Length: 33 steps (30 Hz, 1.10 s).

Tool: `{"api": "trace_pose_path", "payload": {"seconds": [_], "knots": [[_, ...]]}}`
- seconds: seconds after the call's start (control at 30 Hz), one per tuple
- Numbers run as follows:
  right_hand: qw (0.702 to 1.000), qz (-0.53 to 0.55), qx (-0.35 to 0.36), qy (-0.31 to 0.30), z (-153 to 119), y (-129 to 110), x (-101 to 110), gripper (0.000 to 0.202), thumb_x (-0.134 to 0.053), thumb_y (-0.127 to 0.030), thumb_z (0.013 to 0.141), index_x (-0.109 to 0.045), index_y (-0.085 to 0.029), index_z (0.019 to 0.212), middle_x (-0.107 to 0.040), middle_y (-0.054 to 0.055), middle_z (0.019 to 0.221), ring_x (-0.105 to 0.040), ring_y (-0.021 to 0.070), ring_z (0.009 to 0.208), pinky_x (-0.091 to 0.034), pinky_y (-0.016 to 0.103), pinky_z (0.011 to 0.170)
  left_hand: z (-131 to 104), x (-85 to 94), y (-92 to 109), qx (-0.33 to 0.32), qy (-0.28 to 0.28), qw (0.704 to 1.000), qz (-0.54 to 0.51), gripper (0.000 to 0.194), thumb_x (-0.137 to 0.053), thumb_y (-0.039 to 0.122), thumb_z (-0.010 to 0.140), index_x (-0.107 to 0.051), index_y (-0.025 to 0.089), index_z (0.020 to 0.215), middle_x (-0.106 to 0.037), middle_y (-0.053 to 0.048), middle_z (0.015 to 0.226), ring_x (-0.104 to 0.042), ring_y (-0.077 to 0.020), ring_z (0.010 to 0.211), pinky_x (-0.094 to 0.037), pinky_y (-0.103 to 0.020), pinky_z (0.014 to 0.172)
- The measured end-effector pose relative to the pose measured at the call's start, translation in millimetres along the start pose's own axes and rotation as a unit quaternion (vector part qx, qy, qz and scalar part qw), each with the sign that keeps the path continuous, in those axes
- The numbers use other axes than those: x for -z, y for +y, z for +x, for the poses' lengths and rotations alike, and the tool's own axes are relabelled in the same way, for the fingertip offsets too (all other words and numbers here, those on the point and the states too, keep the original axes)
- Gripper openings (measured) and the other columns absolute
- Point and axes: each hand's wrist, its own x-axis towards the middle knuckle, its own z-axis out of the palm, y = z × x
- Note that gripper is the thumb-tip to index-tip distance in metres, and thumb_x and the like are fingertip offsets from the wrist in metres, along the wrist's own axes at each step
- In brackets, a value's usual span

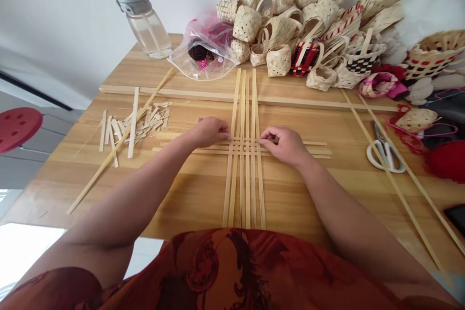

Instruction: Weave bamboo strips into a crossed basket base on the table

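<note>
Several pale flat strips (248,189) run front to back on the wooden table and cross a few sideways strips (316,152), forming a small woven patch (245,146) in the middle. At the patch's left edge, my left hand (210,131) is closed, thumb and fingers pinched on a sideways strip. On the right edge, my right hand (283,144) pinches the other end of a sideways strip, its fingers curled. Both hands lie low over the weave, and their fingertips partly cover the strips' ends.
Small woven baskets (279,60) crowd the back right. Scissors (385,155) and long strips lie at right. A clear bottle (150,29), a plastic bag (203,58), a wooden bar (203,96) and cut scraps (152,118) are at the back and left.
</note>
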Motion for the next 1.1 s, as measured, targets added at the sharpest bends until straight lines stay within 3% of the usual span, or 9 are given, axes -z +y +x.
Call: {"api": "trace_pose_path", "payload": {"seconds": [0.2, 0.5, 0.73, 0.9, 0.97, 1.07, 1.1], "knots": [[0.999, 0.013, -0.032, -0.001, 1.3, 2.6, -3.4, 0.012, -0.071, -0.035, 0.079, -0.072, -0.023, 0.079, -0.07, 0.001, 0.076, -0.058, 0.016, 0.066, -0.043, 0.031, 0.063, -7.1, -2.1, 7.7, 0.033, 0.021, 0.999, 0.013, 0.025, -0.066, 0.046, 0.078, -0.065, 0.021, 0.076, -0.063, 0.001, 0.07, -0.058, -0.0209, 0.081, -0.033, -0.04, 0.093], [0.998, 0.027, -0.049, 0.003, -12.9, -6.5, -2.7, 0.012, -0.072, -0.034, 0.076, -0.072, -0.022, 0.074, -0.07, 0.001, 0.071, -0.058, 0.0152, 0.062, -0.044, 0.03, 0.061, -20.2, -9.1, 7.9, 0.019, 0.031, 0.999, -0.038, 0.027, -0.066, 0.048, 0.07, -0.066, 0.021, 0.071, -0.056, 0.0, 0.062, -0.05, -0.0166, 0.065, -0.036, -0.03, 0.062], [0.999, 0.024, -0.048, -0.002, -18.3, -10.1, 0.1, 0.011, -0.072, -0.034, 0.076, -0.071, -0.023, 0.073, -0.07, -0.001, 0.07, -0.06, 0.0151, 0.062, -0.045, 0.03, 0.062, -19.6, -10.6, 8.0, -0.005, 0.013, 0.999, -0.028, 0.028, -0.064, 0.048, 0.071, -0.068, 0.02, 0.072, -0.061, -0.001, 0.065, -0.053, -0.0171, 0.065, -0.037, -0.029, 0.063], [0.998, 0.032, -0.058, 0.004, -16.4, -7.1, -1.1, 0.011, -0.072, -0.033, 0.078, -0.071, -0.023, 0.074, -0.071, 0.0, 0.071, -0.059, 0.015, 0.062, -0.044, 0.029, 0.062, -19.3, -9.8, 7.2, -0.014, 0.028, 0.999, -0.034, 0.025, -0.064, 0.044, 0.079, -0.069, 0.02, 0.085, -0.069, -0.003, 0.081, -0.062, -0.0205, 0.078, -0.045, -0.031, 0.073], [0.998, 0.03, -0.062, 0.004, -15.1, -5.2, -1.8, 0.012, -0.072, -0.034, 0.078, -0.071, -0.023, 0.075, -0.07, 0.0, 0.072, -0.059, 0.0151, 0.062, -0.044, 0.03, 0.062, -26.5, -12.5, 9.8, -0.025, 0.089, 0.996, -0.016, 0.029, -0.066, 0.038, 0.081, -0.067, 0.019, 0.102, -0.071, -0.007, 0.095, -0.064, -0.024, 0.092, -0.048, -0.036, 0.086], [0.998, 0.028, -0.064, 0.004, -14.1, -3.4, -1.8, 0.013, -0.072, -0.036, 0.078, -0.071, -0.023, 0.077, -0.071, 0.0, 0.073, -0.06, 0.0159, 0.064, -0.044, 0.03, 0.063, -52.2, -25.7, 21.1, -0.111, 0.213, 0.969, 0.049, 0.037, -0.059, 0.028, 0.09, -0.059, 0.018, 0.125, -0.064, -0.013, 0.126, -0.054, -0.0292, 0.123, -0.032, -0.052, 0.112], [0.997, 0.032, -0.063, 0.002, -14.2, -3.2, -1.5, 0.013, -0.072, -0.036, 0.078, -0.071, -0.023, 0.078, -0.071, 0.001, 0.073, -0.06, 0.016, 0.064, -0.044, 0.03, 0.063, -64.2, -33.4, 26.3, -0.172, 0.206, 0.962, 0.054, 0.036, -0.053, 0.028, 0.095, -0.057, 0.019, 0.13, -0.06, -0.012, 0.135, -0.05, -0.0276, 0.13, -0.026, -0.053, 0.117]]}}
